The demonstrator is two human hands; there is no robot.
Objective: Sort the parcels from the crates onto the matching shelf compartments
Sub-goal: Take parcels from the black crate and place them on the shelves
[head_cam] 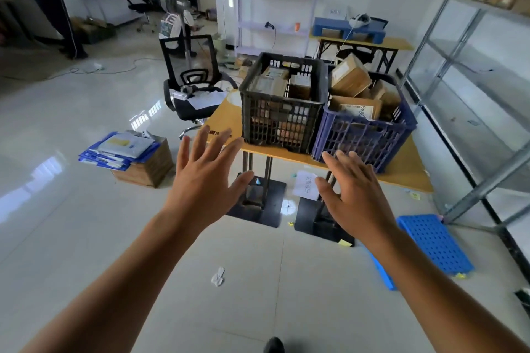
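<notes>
Reaching with left hand [203, 178] and right hand [355, 195] spread, empty; risks toppling tilted box [350, 76] off overfull blue crate [364, 137].

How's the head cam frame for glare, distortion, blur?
Head view: heavy wide-angle bowing, so the metal shelving on the right leans and curves; window glare streaks the glossy floor at left; the far room looks hazy and washed out; black crate and blue crate read sharp, with shaded parcels in the black one; left hand and right hand, both open, look only slightly soft.
</notes>
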